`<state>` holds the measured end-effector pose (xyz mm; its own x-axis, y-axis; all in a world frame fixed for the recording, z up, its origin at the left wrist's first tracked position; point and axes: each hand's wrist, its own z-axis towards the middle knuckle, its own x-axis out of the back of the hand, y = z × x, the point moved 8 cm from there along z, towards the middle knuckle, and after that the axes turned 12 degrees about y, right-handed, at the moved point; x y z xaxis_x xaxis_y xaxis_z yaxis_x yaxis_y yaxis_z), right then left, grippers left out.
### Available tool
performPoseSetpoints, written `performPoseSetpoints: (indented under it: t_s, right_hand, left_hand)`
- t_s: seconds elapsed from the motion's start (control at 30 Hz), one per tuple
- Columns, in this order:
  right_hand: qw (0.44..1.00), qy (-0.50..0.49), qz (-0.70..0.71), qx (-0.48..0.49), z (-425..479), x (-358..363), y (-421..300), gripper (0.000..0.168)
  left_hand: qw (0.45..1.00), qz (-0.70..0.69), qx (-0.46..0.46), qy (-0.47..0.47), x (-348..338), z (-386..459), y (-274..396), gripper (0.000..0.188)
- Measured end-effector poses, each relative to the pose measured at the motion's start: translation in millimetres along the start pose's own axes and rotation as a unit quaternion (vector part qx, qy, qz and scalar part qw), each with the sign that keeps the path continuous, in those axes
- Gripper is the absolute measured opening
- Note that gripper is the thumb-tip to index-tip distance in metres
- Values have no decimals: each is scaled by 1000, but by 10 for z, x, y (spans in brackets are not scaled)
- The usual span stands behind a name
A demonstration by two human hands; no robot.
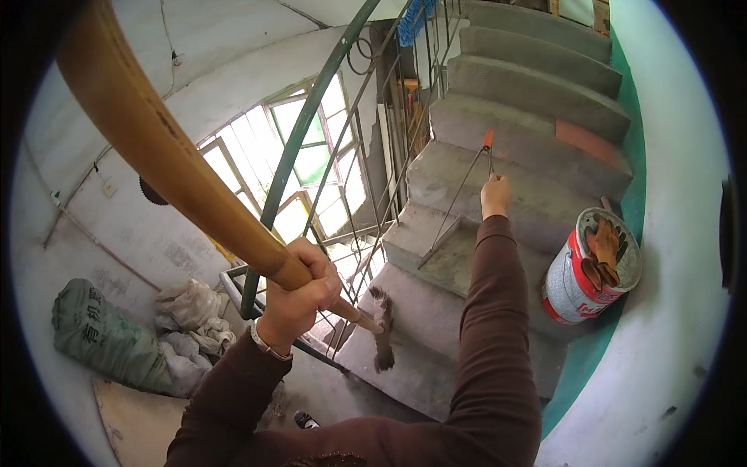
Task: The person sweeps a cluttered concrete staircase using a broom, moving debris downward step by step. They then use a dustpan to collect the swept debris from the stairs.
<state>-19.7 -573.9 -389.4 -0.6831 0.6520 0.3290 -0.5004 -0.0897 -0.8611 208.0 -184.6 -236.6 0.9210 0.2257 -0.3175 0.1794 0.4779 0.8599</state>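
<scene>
My left hand [303, 295] grips the lower part of a long bamboo pole [175, 146], which rises towards the upper left. At its low end a brown bristle broom head [383, 330] rests on a lower concrete step. My right hand [496, 195] is closed on a thin metal rod handle that has an orange-red part [488, 139] at its top. From there a thin rod slants down to a flat, grey, dustpan-like piece [442, 240] on a step. Its outline blends with the concrete, so its exact shape is hard to tell.
Curved concrete stairs [537, 82] climb ahead, with a green metal handrail [315, 111] on the left. A lidded bucket [575, 286] with orange work gloves [604, 248] stands on the right by the wall. A stuffed green sack [108, 335] and plastic bags [189, 306] lie lower left. A blue mop head [415, 20] hangs above.
</scene>
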Motion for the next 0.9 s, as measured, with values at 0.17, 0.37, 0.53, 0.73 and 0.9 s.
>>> performPoseSetpoints:
  t_s: [0.17, 0.37, 0.53, 0.73, 0.9]
  right_hand:
    - [993, -22, -95, 70, -209, 125, -127, 24]
    - [984, -35, -111, 132, -343, 250, 11, 21]
    - [987, -26, -104, 121, -513, 604, 268, 40]
    - [917, -281, 121, 254, -2846, 775, -220, 45]
    - [866, -347, 283, 220, -4307, 1573, -791, 71]
  left_hand:
    - [999, 40, -27, -2, 60, -23, 55, 17]
    - [1000, -14, -9, -2, 119, -139, 105, 19]
    - [1000, -8, -14, -19, 144, -247, 84, 18]
    - [997, 75, -5, -17, 546, -492, 232, 8]
    - [985, 71, -145, -56, 243, -740, 1123, 12]
